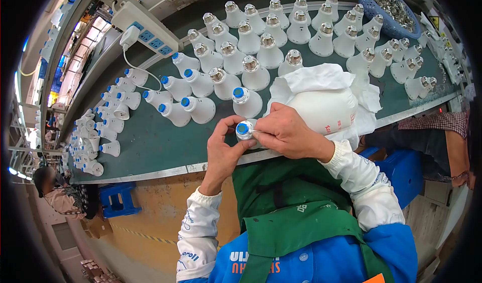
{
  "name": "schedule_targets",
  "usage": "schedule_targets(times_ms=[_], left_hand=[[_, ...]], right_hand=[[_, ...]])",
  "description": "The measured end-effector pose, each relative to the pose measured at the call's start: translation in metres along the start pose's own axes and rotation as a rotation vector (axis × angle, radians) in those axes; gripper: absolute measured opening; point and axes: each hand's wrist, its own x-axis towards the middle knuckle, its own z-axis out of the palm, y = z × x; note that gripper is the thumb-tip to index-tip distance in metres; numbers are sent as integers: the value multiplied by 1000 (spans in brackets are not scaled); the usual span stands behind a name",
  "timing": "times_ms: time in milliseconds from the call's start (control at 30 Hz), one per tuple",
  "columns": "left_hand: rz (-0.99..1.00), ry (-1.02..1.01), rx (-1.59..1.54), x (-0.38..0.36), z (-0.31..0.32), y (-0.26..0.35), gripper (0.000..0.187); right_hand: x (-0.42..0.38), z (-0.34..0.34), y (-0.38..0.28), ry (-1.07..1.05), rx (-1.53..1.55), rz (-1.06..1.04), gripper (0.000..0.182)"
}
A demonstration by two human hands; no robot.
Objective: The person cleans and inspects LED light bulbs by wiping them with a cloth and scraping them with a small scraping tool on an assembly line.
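Observation:
A white bulb housing with a blue-ringed top [244, 128] stands at the table's front edge, between my two hands. The fingers and thumb of my left hand [224, 145] are wrapped round its left side. My right hand [289, 131] is closed in a pinch at its right side; what the fingertips hold there is too small to make out. Just behind stands another blue-topped housing [247, 102]. A white plastic bag [321, 104] lies beside my right hand.
Rows of metal-capped bulbs [267, 51] fill the back of the green table [145, 150]; blue-topped ones [175, 114] stand left. A blue basket [389, 9] of metal caps is back right, a power strip [145, 29] back left. People sit at both sides.

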Motion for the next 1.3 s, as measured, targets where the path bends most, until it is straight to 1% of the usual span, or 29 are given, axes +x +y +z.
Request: schedule_targets(times_ms=[133, 200, 233, 300, 367, 433, 500, 533, 600, 633, 700, 733, 800, 833, 900, 967, 1033, 1100, 1233, 1300], left_hand=[[13, -43, 48, 1, -5, 2, 52], [116, -14, 138, 1, -1, 14, 50], [116, -16, 138, 1, 0, 12, 50], [1, -15, 55, 1, 1, 4, 50], [15, -56, 41, 4, -4, -1, 51], [28, -96, 26, 6, -7, 0, 51], [152, -95, 87, 6, -7, 5, 50], [151, -97, 88, 5, -6, 8, 50], [30, -65, 84, 3, -2, 14, 48], [29, -66, 84, 3, -3, 10, 48], [8, -113, 14, 6, -7, 1, 54], [8, -115, 13, 7, -9, 1, 54], [151, -162, 104, 9, -12, 6, 56], [151, -162, 105, 7, -11, 9, 56], [26, -97, 64, 3, -6, 13, 53], [25, -97, 98, 5, -6, 4, 55], [24, -98, 130, 6, -7, 1, 57], [90, -165, 102, 8, -12, 5, 64], [121, -172, 121, 7, -10, 12, 62], [56, -107, 78, 4, -2, 19, 59]], right_hand=[[-2, 3, 4, 24, 36, -17, 14], [-1, 4, 3, 32, 45, -10, 14], [-1, 3, 3, 39, 51, -5, 15], [-1, 3, 2, 38, 49, -5, 15], [-1, 2, 3, 38, 46, -5, 16], [-1, 1, 3, -6, -25, -25, 17], [-1, 1, 4, 4, -22, -33, 17], [-1, 2, 4, 12, -20, -41, 17], [-1, 1, 2, 11, -17, -28, 17], [-1, 1, 2, 9, -15, -18, 17], [-1, 3, 2, 28, 18, -22, 17], [-1, 3, 2, 48, 51, -27, 17], [-1, 3, 2, 41, 45, -27, 17], [-1, 3, 2, 35, 41, -27, 17], [-1, 3, 3, 18, 14, -26, 17], [-1, 2, 3, 0, -16, -23, 17], [0, 3, 1, 42, 52, -26, 18], [-1, 3, 2, 51, 55, -30, 18], [-1, 4, 2, 62, 57, -49, 19], [-1, 4, 2, 57, 54, -41, 19]])
